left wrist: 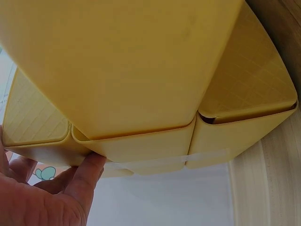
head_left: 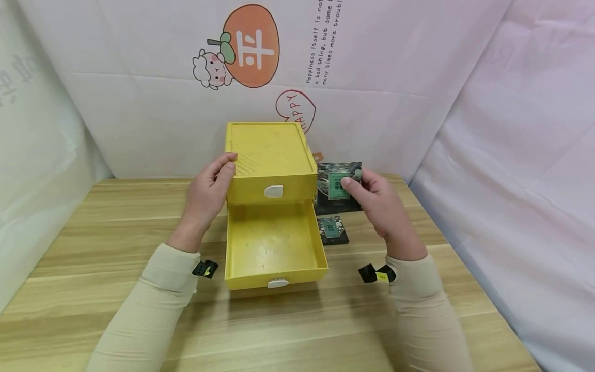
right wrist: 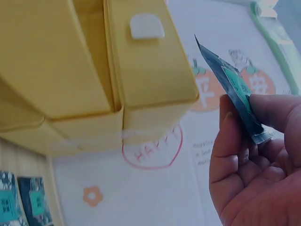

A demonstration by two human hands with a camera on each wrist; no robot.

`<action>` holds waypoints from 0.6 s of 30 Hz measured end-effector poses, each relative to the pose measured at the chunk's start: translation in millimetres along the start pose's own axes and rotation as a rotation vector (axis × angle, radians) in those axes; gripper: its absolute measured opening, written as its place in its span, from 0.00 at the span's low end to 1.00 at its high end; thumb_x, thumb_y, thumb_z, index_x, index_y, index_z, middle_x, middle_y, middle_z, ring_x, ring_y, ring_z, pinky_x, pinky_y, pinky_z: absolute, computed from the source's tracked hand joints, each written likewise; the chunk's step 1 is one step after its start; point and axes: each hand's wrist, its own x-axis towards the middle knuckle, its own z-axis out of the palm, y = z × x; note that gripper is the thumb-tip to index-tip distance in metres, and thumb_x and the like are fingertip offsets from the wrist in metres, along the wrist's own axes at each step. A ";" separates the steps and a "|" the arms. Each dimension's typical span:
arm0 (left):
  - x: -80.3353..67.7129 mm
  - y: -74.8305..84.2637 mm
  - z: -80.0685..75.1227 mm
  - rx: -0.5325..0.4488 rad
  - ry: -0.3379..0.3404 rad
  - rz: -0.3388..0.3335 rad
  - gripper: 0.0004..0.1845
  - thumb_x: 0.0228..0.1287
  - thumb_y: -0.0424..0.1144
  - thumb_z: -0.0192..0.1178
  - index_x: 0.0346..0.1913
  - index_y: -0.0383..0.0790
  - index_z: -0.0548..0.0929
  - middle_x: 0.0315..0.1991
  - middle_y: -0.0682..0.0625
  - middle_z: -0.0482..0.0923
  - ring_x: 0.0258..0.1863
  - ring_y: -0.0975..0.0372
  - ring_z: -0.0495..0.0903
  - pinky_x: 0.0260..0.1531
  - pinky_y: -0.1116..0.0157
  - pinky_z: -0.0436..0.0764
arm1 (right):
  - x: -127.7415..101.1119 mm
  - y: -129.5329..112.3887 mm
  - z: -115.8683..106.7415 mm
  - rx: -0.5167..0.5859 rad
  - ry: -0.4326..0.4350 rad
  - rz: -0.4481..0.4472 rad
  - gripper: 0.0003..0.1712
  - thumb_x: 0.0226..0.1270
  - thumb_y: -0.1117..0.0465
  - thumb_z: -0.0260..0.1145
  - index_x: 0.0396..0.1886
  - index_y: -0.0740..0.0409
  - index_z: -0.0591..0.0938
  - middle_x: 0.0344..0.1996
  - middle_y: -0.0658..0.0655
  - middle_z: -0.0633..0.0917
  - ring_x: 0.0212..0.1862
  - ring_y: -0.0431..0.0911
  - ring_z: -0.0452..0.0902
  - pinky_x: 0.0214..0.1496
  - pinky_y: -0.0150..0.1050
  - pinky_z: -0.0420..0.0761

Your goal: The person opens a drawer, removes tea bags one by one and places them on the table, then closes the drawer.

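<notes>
A yellow two-drawer box stands on the wooden table. Its lower drawer is pulled out toward me, and nothing shows inside it. My left hand holds the box's left side, thumb on the top edge; the left wrist view shows the box from below with my thumb against it. My right hand pinches a small dark packet with a green label just right of the box; in the right wrist view that packet is edge-on between thumb and fingers.
Two more dark packets lie on the table right of the drawer, one near it, another behind under the held one. A white sheet with an orange cartoon forms the back wall. Draped sheets close both sides.
</notes>
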 end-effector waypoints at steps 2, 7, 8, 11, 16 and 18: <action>-0.2 -0.2 0.4 0.001 -0.001 -0.002 0.29 0.81 0.63 0.43 0.75 0.56 0.75 0.69 0.51 0.77 0.34 0.54 0.70 0.43 0.57 0.71 | 1.6 5.2 -4.7 -0.015 0.036 0.020 0.17 0.80 0.52 0.63 0.40 0.64 0.79 0.27 0.50 0.76 0.30 0.41 0.71 0.32 0.35 0.74; -0.5 -0.5 1.0 0.005 -0.001 0.002 0.29 0.81 0.63 0.43 0.75 0.57 0.75 0.70 0.51 0.77 0.36 0.55 0.71 0.43 0.58 0.71 | 5.2 16.9 -15.7 -0.047 0.087 0.075 0.21 0.79 0.48 0.64 0.36 0.63 0.77 0.26 0.49 0.74 0.29 0.41 0.68 0.32 0.35 0.72; -0.5 -0.6 1.0 0.003 -0.001 0.004 0.29 0.81 0.62 0.43 0.75 0.57 0.75 0.70 0.51 0.77 0.38 0.56 0.72 0.43 0.58 0.71 | 6.1 19.5 -18.1 -0.057 0.092 0.086 0.22 0.79 0.48 0.64 0.35 0.63 0.76 0.25 0.48 0.73 0.28 0.41 0.67 0.31 0.35 0.72; -0.8 -0.4 1.0 -0.001 0.000 0.007 0.29 0.81 0.62 0.43 0.75 0.57 0.75 0.71 0.52 0.76 0.38 0.57 0.72 0.42 0.59 0.71 | 8.6 27.9 -23.8 -0.063 0.100 0.116 0.22 0.79 0.48 0.64 0.35 0.64 0.77 0.25 0.46 0.74 0.27 0.40 0.68 0.30 0.34 0.72; -0.7 -0.3 0.2 0.008 0.001 0.009 0.28 0.81 0.62 0.43 0.75 0.58 0.75 0.69 0.52 0.77 0.28 0.57 0.67 0.35 0.60 0.70 | 12.0 42.3 -30.5 -0.085 0.096 0.180 0.23 0.81 0.49 0.61 0.42 0.69 0.80 0.29 0.47 0.80 0.29 0.37 0.75 0.34 0.32 0.79; -0.3 -1.1 -0.2 0.013 0.002 0.010 0.29 0.81 0.62 0.43 0.75 0.58 0.75 0.69 0.52 0.78 0.27 0.57 0.66 0.34 0.60 0.69 | 13.5 49.0 -32.8 -0.117 0.088 0.221 0.23 0.82 0.49 0.59 0.44 0.69 0.80 0.31 0.49 0.80 0.31 0.37 0.77 0.36 0.32 0.81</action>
